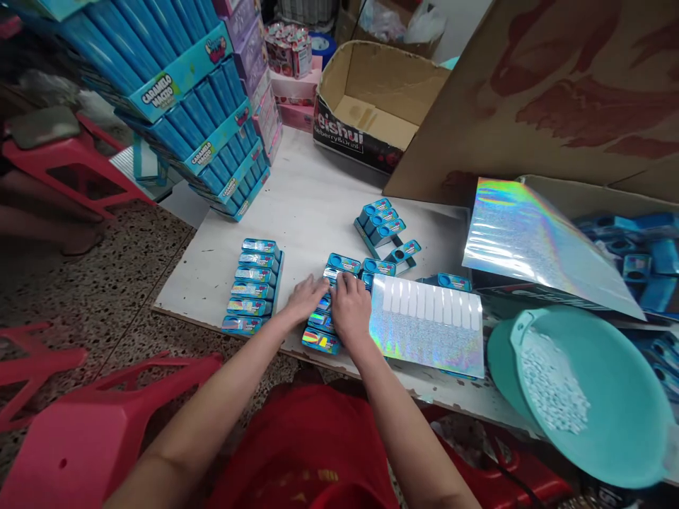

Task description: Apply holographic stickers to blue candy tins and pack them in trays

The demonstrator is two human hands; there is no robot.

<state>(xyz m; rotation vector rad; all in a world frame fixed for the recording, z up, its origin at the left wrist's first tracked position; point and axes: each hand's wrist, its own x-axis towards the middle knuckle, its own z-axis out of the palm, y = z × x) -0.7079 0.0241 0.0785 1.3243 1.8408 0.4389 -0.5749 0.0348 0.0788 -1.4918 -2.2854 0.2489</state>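
Note:
Both my hands rest on a row of small blue candy boxes lying on a low white board. My left hand lies with fingers stretched over the boxes' left side. My right hand presses down on the top of the row, fingers curled over a box. A holographic sticker sheet with several white strips peeled lies just right of my right hand. A second row of the same boxes lies to the left.
More blue boxes lie farther back. A stack of blue display cartons stands at back left, an open cardboard box behind. A teal basin with white bits sits at right, red stools at left.

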